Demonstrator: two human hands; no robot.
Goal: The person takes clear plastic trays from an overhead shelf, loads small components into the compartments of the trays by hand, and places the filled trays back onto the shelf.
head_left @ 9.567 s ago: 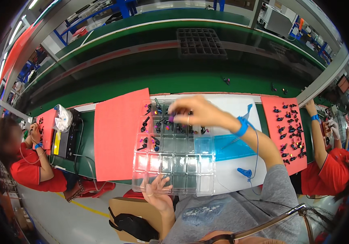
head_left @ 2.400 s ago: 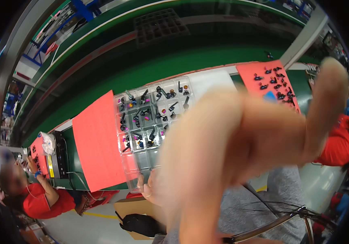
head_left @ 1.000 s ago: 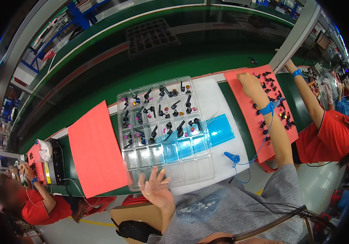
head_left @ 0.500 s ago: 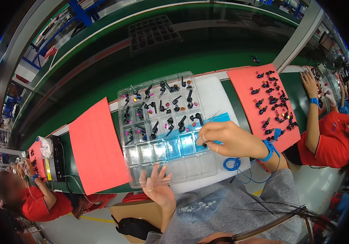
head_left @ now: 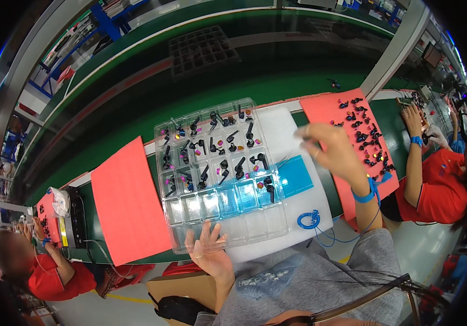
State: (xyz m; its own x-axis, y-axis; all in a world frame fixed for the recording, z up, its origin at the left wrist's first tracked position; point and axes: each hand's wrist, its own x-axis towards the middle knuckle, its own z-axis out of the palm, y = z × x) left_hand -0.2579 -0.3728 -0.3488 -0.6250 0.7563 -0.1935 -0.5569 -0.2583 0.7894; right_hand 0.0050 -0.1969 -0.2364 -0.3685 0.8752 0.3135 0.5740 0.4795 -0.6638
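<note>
A clear plastic tray with many compartments lies in front of me. Its far rows hold black stemmed earbuds, with small magenta and gold pieces beside them. My left hand is at the tray's near left corner, fingers bent around its edge. Beyond the tray's right side, my right hand is raised over the white foam sheet, next to a pink mat. Motion blurs its fingers, so whether they hold anything is unclear. One earbud sits in the right compartment of the fourth row.
A pink foam mat lies left of the tray. The right pink mat carries many earbuds. A blue sheet and coiled blue cord lie nearby. Co-workers in red sit on both sides. Behind runs a green conveyor.
My right hand has moved from the tray's right side up and to the right. An earbud now shows in the compartment where it was. My left hand stays at the tray's corner.
</note>
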